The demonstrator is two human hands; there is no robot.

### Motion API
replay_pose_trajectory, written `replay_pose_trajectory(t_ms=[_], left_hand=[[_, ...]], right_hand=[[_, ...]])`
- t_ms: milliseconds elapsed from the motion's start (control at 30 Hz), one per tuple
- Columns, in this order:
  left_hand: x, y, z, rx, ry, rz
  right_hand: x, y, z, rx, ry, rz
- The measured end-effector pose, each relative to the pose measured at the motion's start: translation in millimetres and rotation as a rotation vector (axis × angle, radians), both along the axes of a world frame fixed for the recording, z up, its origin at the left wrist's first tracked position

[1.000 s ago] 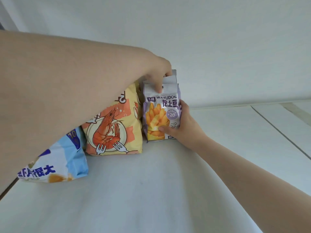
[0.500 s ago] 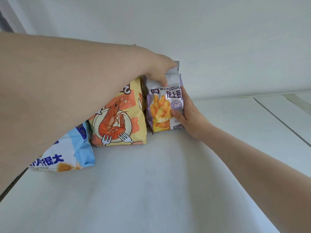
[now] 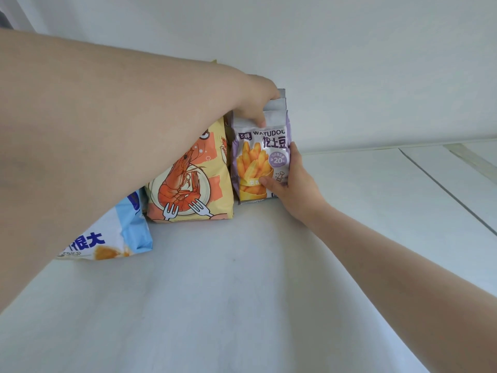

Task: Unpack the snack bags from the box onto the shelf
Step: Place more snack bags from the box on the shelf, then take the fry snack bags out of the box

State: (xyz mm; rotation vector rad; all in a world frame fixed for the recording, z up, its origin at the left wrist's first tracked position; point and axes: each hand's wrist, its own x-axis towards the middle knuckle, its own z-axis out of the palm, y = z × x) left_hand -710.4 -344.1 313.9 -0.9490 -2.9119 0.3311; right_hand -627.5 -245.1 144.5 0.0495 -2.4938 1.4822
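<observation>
Here, a little above the middle of the frame, I see the purple bag of potato sticks standing upright on the white shelf, close to the back wall. Behind it more grey bag tops stand in a row, so it is the front one of a small stack; how many bags are there I cannot tell.

My left hand comes in from the upper left of the frame, with its forearm crossing much of the view. Its grip is closed on the top edges of the purple bags: the thumb lies on the front seal, and the other fingers are hidden behind the tops. My right hand comes from the lower right. Its grip holds the lower right side of the front purple bag, with the thumb pressed flat on the printed front and the fingers curled around the right edge.

Just left of the purple bag, touching it, stands a yellow bag with a shrimp picture, also upright. Further to the lower left a light blue bag stands tilted, partly covered by my left arm. At the right of the frame the shelf shows a dark seam between two panels.
</observation>
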Motion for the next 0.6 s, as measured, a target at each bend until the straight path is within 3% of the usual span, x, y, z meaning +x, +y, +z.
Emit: replay_pose_trajectory(t_ms=[400,600], left_hand=[[24,-9,11,0.133,-0.015,-0.004],[88,-20,14,0.306,0.007,-0.066]], right_hand=[[38,5,30,0.073,-0.107,-0.066],[102,7,57,0.190,-0.112,-0.146]])
